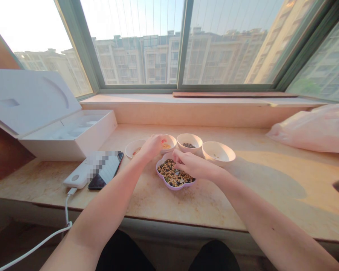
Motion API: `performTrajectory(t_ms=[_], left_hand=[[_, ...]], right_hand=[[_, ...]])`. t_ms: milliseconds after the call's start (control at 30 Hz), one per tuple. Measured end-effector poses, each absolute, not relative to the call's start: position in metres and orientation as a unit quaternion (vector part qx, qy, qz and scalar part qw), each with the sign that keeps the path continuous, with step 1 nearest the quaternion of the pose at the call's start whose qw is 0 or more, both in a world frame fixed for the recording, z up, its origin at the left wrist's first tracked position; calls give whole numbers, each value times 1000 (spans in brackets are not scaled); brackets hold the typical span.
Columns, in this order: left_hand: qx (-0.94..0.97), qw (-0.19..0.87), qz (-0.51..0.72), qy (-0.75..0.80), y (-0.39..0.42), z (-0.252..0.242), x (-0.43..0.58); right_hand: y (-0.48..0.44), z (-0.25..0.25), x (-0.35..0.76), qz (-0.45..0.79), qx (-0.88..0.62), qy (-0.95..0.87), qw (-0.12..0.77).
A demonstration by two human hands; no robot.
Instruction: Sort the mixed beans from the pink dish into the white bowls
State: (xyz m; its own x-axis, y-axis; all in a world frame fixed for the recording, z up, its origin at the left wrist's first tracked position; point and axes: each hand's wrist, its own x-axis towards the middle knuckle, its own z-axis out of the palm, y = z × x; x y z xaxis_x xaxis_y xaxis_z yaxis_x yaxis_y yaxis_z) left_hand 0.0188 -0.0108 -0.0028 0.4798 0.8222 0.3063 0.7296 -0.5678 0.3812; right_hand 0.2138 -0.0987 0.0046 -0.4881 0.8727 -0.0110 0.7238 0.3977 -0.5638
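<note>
A lavender, scallop-edged bowl (177, 187) holds a mix of tan, black and green beans. My right hand (188, 163) reaches over its right side, fingers bent and pinched together close to the beans; what is between them is too small to see. Behind it, my left hand (155, 146) hangs at the white bowl with yellowish beans (172, 141), its fingers curled together over the left rim. Whatever it may hold is hidden. Left of that hand, a white bowl (129, 149) with reddish bits is partly covered by it.
Black beans lie in another white bowl (196, 140); a few pale pieces are in the rightmost bowl (226, 154). On the left are an open white box (97, 133), a phone (109, 171) and a cabled power bank (77, 177). A plastic bag (316, 128) rests far right.
</note>
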Motion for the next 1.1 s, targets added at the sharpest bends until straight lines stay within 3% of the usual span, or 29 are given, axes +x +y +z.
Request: performTrajectory(t_ms=[167, 333, 900, 1100], left_hand=[[863, 96, 230, 440, -12, -1, 19], [861, 114, 237, 434, -12, -3, 18], [864, 142, 258, 409, -13, 2, 20], [863, 168, 302, 367, -29, 10, 31]], right_hand=[[-95, 8, 219, 547, -422, -659, 300], [-90, 10, 227, 674, -367, -515, 382], [-86, 9, 229, 700, -340, -486, 398], [-81, 3, 224, 619, -341, -508, 492]])
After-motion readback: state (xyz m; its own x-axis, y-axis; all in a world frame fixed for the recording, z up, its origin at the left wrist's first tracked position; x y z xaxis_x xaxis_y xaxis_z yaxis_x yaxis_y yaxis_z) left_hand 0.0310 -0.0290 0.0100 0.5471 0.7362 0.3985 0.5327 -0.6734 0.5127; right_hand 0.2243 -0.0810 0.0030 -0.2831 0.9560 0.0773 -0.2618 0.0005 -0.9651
